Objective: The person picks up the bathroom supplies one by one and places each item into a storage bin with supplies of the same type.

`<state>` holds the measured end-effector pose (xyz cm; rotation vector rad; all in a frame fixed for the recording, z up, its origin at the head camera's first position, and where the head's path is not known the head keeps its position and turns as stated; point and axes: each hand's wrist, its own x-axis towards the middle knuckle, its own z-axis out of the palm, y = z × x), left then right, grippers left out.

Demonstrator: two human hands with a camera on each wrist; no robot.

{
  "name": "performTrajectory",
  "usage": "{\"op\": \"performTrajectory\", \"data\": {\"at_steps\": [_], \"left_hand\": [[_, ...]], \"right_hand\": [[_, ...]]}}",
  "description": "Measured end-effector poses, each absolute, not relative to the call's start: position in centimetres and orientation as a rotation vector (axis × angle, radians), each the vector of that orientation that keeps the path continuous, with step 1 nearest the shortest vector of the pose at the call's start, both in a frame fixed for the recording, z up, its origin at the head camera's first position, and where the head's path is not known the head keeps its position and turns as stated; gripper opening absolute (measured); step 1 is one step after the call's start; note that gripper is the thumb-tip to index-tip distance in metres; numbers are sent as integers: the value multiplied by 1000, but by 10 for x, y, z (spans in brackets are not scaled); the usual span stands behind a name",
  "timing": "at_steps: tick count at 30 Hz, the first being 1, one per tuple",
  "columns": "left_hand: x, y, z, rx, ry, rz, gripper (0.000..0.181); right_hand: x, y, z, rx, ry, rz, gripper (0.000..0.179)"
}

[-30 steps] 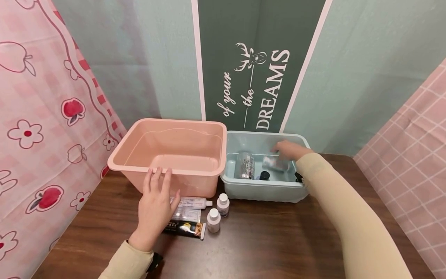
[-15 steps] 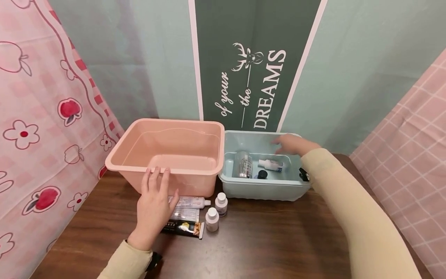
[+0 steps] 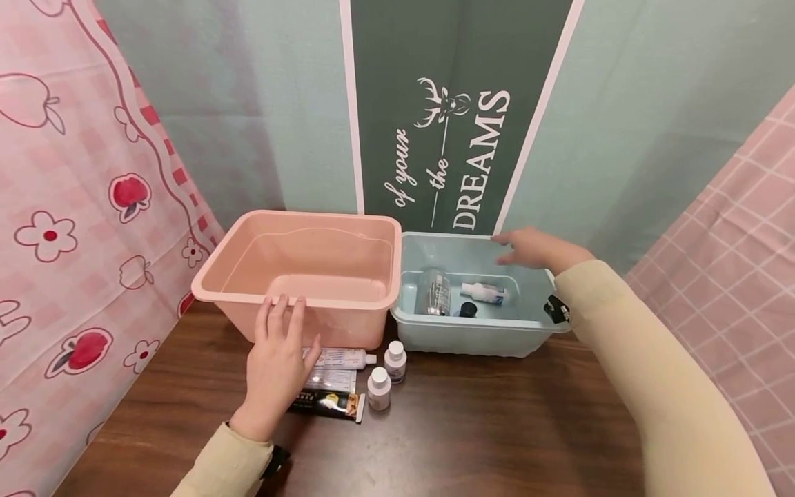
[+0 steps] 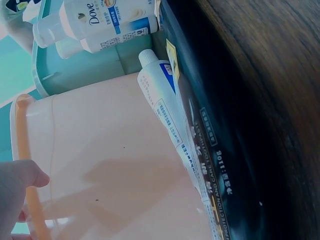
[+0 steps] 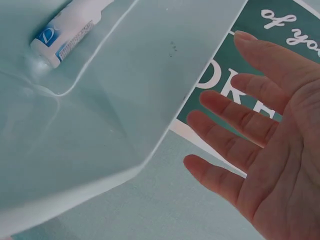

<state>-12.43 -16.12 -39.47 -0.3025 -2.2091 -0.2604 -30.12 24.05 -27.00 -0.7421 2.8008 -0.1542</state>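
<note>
In the head view my left hand point(image 3: 279, 373) rests its fingertips on the front rim of the pink basin point(image 3: 245, 259), fingers slightly spread. Under and beside it lie a white tube point(image 3: 341, 359) and a black tube point(image 3: 326, 404). Two small white-capped bottles point(image 3: 395, 362) stand to their right. My right hand point(image 3: 534, 248) hovers over the back right of the light-blue basin point(image 3: 472, 342), fingers spread, holding nothing. Inside that basin lie a clear bottle point(image 3: 437, 293), a small white bottle with a blue label point(image 3: 484, 293) and a black-capped item point(image 3: 468, 310).
Both basins stand side by side on a dark wooden table point(image 3: 472, 428), close against a green curtain point(image 3: 279, 124). Pink patterned cloth point(image 3: 68, 241) hangs at the left, and a pink grid cloth point(image 3: 733, 276) at the right.
My right hand has let go of the small white bottle, which now lies in the light-blue basin, and has moved up and to the right. My left hand has stayed on the rim.
</note>
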Motion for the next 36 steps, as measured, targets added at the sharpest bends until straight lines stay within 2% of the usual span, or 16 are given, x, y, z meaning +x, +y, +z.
{"op": "performTrajectory", "data": {"at_steps": [36], "left_hand": [[-121,-161,-393,-301,-2247,-290,60]], "right_hand": [[-209,251,-288,-861,2967,-108,55]]}}
